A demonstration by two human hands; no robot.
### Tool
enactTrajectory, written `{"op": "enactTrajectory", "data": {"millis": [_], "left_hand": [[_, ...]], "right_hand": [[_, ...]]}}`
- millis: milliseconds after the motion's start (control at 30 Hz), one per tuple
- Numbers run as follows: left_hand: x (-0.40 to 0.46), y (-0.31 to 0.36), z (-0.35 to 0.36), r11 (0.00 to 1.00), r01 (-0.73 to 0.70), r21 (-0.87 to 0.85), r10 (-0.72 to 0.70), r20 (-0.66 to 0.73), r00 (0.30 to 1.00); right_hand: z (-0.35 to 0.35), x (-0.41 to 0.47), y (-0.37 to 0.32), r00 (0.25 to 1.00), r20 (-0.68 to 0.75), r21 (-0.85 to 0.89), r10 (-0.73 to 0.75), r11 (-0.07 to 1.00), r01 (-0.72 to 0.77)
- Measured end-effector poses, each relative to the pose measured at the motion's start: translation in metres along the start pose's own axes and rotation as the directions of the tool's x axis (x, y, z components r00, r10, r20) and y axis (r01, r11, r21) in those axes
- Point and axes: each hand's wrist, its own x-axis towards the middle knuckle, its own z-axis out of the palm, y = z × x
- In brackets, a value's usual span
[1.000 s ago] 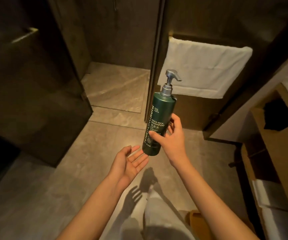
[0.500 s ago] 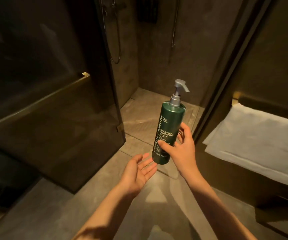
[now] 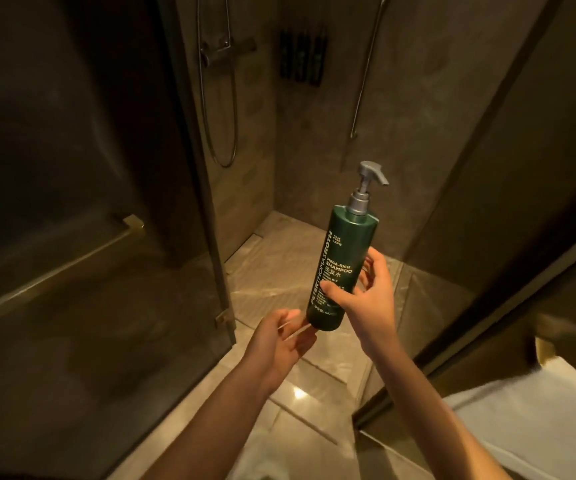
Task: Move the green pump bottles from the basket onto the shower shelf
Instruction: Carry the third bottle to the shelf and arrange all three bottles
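A dark green shampoo pump bottle point(image 3: 340, 258) with a grey pump head is held upright, slightly tilted, in front of the shower entrance. My right hand point(image 3: 371, 299) grips its lower half from the right, thumb across the label. My left hand point(image 3: 277, 339) is palm up with fingers apart, just below and left of the bottle's base, fingertips near it. A dark wall holder point(image 3: 302, 58) with several dark bottles hangs on the shower's back wall. The basket is out of view.
A dark glass shower door point(image 3: 89, 220) with a brass handle point(image 3: 72, 261) stands open on the left. A shower hose point(image 3: 220, 98) hangs on the back wall. A white towel point(image 3: 535, 424) lies at lower right. The floor is tiled.
The view has tilted up and turned toward the shower, showing its back wall and holder. The bottle stays in my right hand; my left hand has come closer under its base.
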Motion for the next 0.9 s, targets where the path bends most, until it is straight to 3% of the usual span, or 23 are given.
{"op": "enactTrajectory", "data": {"millis": [500, 733, 900], "left_hand": [[0.209, 0.176, 0.085, 0.997, 0.055, 0.055, -0.053, -0.045, 0.998], [0.306, 0.263, 0.147, 0.998, -0.060, -0.028, 0.057, -0.098, 0.994], [0.350, 0.343, 0.206, 0.977, -0.183, -0.111, 0.164, -0.160, 0.973]], "right_hand": [[0.060, 0.271, 0.028, 0.993, -0.106, -0.104, -0.042, 0.994, 0.031], [0.080, 0.435, 0.025, 0.995, 0.015, -0.071, -0.103, 0.992, 0.104], [0.098, 0.557, -0.010, 0.967, 0.196, -0.025, -0.163, 0.985, 0.171]]}}
